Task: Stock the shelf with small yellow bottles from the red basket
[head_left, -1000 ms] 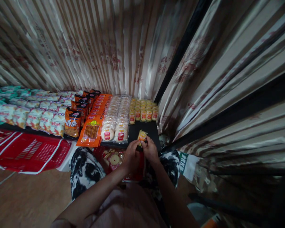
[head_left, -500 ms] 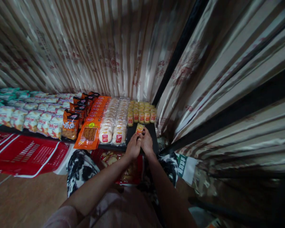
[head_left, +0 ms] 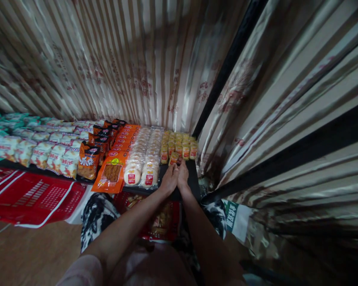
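Yellow packet held at the front of its block

A small yellow packet was held just in front of the block of yellow packets, left of the block's middle; whether it touched the block could not be told. The left hand and right hand were together, fingertips closed on its lower part and right side. The step in hand seemed to be setting it before the block on the black shelf; the next move, as judged, called for lowering it upright and releasing it without nudging the block. Its red label faced the person, like the block's front labels. Its long axis seemed to run upward, leaning slightly right, though fingers hid the lower end.
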`<state>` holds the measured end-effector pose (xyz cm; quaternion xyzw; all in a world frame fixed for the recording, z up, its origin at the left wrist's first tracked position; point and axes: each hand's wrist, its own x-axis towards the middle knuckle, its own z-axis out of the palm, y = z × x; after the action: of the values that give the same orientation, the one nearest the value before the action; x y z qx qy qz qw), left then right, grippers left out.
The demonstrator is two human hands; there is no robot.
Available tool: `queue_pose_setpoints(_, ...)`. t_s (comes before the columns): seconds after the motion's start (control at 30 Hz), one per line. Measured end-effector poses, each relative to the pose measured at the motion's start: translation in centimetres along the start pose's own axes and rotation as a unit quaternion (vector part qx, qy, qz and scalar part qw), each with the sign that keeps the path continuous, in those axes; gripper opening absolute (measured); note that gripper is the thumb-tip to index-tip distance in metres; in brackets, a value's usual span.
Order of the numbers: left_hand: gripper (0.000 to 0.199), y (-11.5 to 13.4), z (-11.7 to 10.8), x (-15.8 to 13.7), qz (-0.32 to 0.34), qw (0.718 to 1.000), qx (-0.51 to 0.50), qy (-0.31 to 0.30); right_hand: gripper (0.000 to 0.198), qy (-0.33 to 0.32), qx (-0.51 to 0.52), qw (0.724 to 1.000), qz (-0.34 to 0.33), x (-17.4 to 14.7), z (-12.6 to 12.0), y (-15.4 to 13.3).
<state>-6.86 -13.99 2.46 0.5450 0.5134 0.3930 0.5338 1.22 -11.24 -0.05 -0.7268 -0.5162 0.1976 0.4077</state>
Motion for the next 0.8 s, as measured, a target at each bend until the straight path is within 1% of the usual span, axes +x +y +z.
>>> queue_pose_setpoints(0.2,0.044,1.0,-0.3,0.8,-0.004,1.000,0.019,0.003,0.037,-0.002,-0.012,1.000,-0.010,0.9,0.4,-0.4)
queue_pose_setpoints(0.33,0.048,1.5,-0.8,1.5,-0.005,0.999,0.052,-0.014,0.037,0.005,-0.021,1.000,-0.007,1.5,0.6,-0.6)
queue_pose_setpoints(0.43,0.048,1.4,-1.1,2.1,-0.005,0.997,0.068,-0.032,0.036,0.016,-0.001,1.000,-0.004,1.8,1.0,-0.5)
queue_pose_setpoints(0.57,0.049,1.4,-1.4,2.3,-0.009,0.994,0.097,-0.040,0.040,0.041,0.042,0.998,-0.014,0.9,1.3,-0.1)
queue_pose_setpoints(0.7,0.046,1.6,-1.5,2.1,0.005,0.994,0.103,-0.034,0.038,0.054,0.038,0.996,-0.053,-0.4,1.3,0.0)
queue_pose_setpoints(0.8,0.047,1.7,-1.4,2.0,0.009,0.993,0.113,-0.026,0.039,0.045,0.034,0.996,-0.068,-0.8,1.4,0.2)
